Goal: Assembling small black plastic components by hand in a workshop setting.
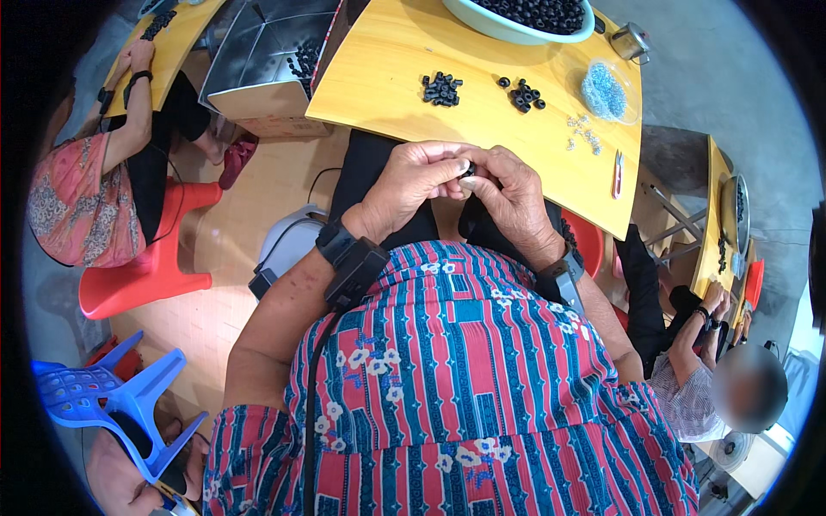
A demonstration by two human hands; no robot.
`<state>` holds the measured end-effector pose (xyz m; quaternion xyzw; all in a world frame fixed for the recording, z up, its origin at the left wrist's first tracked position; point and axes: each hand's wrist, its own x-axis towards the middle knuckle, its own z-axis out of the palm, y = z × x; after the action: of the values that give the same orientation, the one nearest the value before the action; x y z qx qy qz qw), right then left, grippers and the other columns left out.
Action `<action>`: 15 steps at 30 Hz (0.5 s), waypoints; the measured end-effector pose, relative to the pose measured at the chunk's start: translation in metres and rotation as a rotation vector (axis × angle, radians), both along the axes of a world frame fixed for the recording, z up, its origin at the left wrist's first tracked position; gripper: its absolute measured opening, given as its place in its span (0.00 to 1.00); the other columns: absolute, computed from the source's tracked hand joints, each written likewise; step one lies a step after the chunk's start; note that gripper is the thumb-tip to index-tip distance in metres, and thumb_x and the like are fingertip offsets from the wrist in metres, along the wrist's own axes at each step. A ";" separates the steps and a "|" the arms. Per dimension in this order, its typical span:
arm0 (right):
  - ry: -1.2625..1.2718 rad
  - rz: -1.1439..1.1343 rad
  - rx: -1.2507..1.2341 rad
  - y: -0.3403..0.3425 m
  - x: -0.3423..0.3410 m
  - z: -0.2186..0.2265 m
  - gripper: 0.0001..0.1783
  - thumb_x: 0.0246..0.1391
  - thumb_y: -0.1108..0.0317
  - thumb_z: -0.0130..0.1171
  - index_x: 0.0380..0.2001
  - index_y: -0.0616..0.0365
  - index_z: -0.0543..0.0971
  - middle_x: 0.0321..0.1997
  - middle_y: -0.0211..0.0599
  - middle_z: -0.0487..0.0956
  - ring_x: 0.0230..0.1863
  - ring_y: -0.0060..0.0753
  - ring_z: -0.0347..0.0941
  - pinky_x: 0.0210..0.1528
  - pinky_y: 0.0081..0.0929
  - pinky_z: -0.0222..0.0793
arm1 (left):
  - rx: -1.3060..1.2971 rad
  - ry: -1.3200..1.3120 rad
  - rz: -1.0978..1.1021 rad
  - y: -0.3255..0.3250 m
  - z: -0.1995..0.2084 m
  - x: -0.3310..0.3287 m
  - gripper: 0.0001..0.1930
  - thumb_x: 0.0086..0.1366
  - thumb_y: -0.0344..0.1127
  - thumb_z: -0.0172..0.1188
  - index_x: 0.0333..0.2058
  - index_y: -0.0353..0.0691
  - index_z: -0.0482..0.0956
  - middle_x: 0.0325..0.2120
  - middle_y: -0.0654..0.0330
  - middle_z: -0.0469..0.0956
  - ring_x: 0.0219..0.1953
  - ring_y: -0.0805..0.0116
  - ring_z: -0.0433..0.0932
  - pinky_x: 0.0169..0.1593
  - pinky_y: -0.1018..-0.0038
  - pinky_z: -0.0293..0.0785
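Observation:
Both my hands meet just off the near edge of the yellow table, above my lap. My left hand [411, 182] pinches a small black plastic part [467, 169] between thumb and fingertips. The fingers of my right hand [514, 191] close on the same part from the other side, hiding most of it. On the table beyond lie a cluster of short black cylinders [441, 89] and a cluster of rounder black pieces [522, 95]. Several tiny clear pieces [584, 136] are scattered beside a clear tub [632, 107] of small bluish pieces. Red-handled thread snips [618, 175] rest near the right edge.
A pale green basin [516, 34] heaped with black parts and a metal cup [631, 41] stand at the table's far side. An open box [258, 101] is left of the table. Co-workers sit left and right; red [146, 288] and blue stools [155, 396] stand at left.

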<state>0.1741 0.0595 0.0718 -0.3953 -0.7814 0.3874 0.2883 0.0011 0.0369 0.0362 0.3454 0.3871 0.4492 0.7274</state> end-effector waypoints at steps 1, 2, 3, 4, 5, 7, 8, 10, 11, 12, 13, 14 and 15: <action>0.000 0.000 0.000 0.000 0.001 -0.004 0.14 0.49 0.72 0.61 0.42 0.60 0.77 0.27 0.38 0.73 0.31 0.31 0.72 0.35 0.24 0.68 | -0.009 -0.024 -0.002 0.000 0.000 0.000 0.16 0.67 0.33 0.51 0.51 0.32 0.72 0.37 0.60 0.77 0.33 0.78 0.75 0.39 0.81 0.75; 0.063 -0.016 -0.095 0.001 0.003 -0.009 0.14 0.51 0.73 0.59 0.42 0.62 0.77 0.28 0.36 0.74 0.32 0.28 0.72 0.37 0.23 0.68 | -0.017 -0.047 -0.004 0.001 -0.001 0.000 0.16 0.68 0.33 0.51 0.51 0.32 0.72 0.35 0.61 0.77 0.32 0.79 0.74 0.38 0.82 0.74; 0.126 -0.031 -0.191 0.002 0.004 -0.010 0.13 0.52 0.73 0.58 0.42 0.64 0.76 0.30 0.33 0.75 0.34 0.25 0.71 0.39 0.22 0.68 | -0.017 -0.047 -0.004 0.000 -0.002 0.000 0.16 0.68 0.33 0.51 0.51 0.32 0.72 0.35 0.61 0.77 0.32 0.79 0.74 0.38 0.82 0.74; 0.126 -0.030 -0.191 0.002 0.005 -0.010 0.13 0.52 0.73 0.58 0.42 0.64 0.76 0.30 0.33 0.75 0.34 0.25 0.71 0.39 0.22 0.68 | -0.008 -0.103 0.008 -0.002 -0.003 -0.001 0.17 0.68 0.34 0.51 0.52 0.32 0.71 0.33 0.63 0.76 0.31 0.80 0.74 0.38 0.82 0.74; 0.249 -0.025 -0.397 0.003 0.005 -0.009 0.12 0.54 0.73 0.56 0.42 0.65 0.75 0.32 0.32 0.76 0.35 0.24 0.71 0.41 0.21 0.67 | 0.001 -0.158 0.021 -0.004 -0.003 -0.001 0.17 0.68 0.34 0.50 0.53 0.32 0.70 0.31 0.65 0.76 0.30 0.80 0.73 0.38 0.83 0.73; 0.372 -0.021 -0.603 0.004 0.008 -0.011 0.12 0.56 0.73 0.54 0.43 0.67 0.75 0.35 0.30 0.77 0.37 0.22 0.71 0.43 0.20 0.67 | 0.042 -0.087 0.006 -0.004 -0.002 -0.001 0.18 0.68 0.35 0.50 0.54 0.32 0.70 0.31 0.65 0.75 0.31 0.81 0.72 0.38 0.84 0.73; 0.405 -0.014 -0.669 0.004 0.011 -0.014 0.12 0.57 0.73 0.52 0.43 0.67 0.75 0.36 0.30 0.77 0.38 0.21 0.71 0.44 0.20 0.66 | 0.083 -0.016 -0.009 -0.005 -0.001 -0.001 0.18 0.69 0.35 0.50 0.54 0.33 0.69 0.31 0.66 0.74 0.31 0.81 0.72 0.39 0.84 0.72; 0.440 -0.007 -0.737 0.004 0.010 -0.014 0.12 0.59 0.73 0.50 0.44 0.67 0.74 0.37 0.30 0.77 0.38 0.21 0.71 0.46 0.19 0.66 | 0.068 -0.045 -0.006 -0.005 0.002 0.002 0.18 0.69 0.35 0.50 0.54 0.32 0.69 0.31 0.66 0.74 0.30 0.81 0.72 0.39 0.84 0.72; 0.445 -0.013 -0.750 0.002 0.009 -0.013 0.12 0.58 0.73 0.51 0.44 0.67 0.74 0.37 0.30 0.77 0.38 0.21 0.71 0.45 0.19 0.66 | 0.053 -0.074 -0.004 -0.006 0.002 0.003 0.18 0.68 0.35 0.50 0.54 0.32 0.69 0.31 0.66 0.74 0.30 0.81 0.71 0.39 0.84 0.72; 0.450 -0.019 -0.763 0.001 0.007 -0.011 0.12 0.58 0.73 0.52 0.44 0.67 0.74 0.36 0.30 0.77 0.38 0.20 0.70 0.44 0.19 0.67 | 0.053 -0.075 -0.005 -0.005 0.001 0.003 0.18 0.68 0.35 0.50 0.54 0.32 0.69 0.31 0.66 0.74 0.30 0.81 0.71 0.39 0.84 0.72; 0.450 -0.020 -0.762 0.000 0.006 -0.012 0.12 0.58 0.73 0.52 0.44 0.67 0.74 0.36 0.30 0.77 0.38 0.20 0.70 0.44 0.19 0.67 | 0.014 -0.096 -0.013 -0.005 -0.001 0.004 0.18 0.68 0.35 0.50 0.53 0.32 0.70 0.32 0.65 0.75 0.30 0.81 0.72 0.38 0.84 0.73; 0.400 -0.003 -0.667 -0.001 0.005 -0.013 0.12 0.57 0.73 0.53 0.44 0.67 0.74 0.36 0.30 0.77 0.37 0.20 0.70 0.43 0.19 0.67 | -0.024 -0.117 -0.021 -0.005 -0.003 0.005 0.18 0.68 0.35 0.51 0.52 0.31 0.71 0.32 0.65 0.75 0.30 0.81 0.72 0.38 0.84 0.74; 0.350 0.015 -0.572 -0.002 0.004 -0.015 0.13 0.57 0.73 0.54 0.44 0.68 0.74 0.36 0.30 0.76 0.37 0.20 0.70 0.42 0.19 0.68 | -0.025 -0.116 -0.021 -0.004 -0.005 0.004 0.18 0.68 0.35 0.51 0.52 0.31 0.71 0.32 0.65 0.75 0.30 0.81 0.72 0.38 0.84 0.74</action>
<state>0.1785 0.0576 0.0569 -0.3820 -0.5823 0.6552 0.2927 0.0055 0.0330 0.0316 0.3138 0.3461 0.4559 0.7576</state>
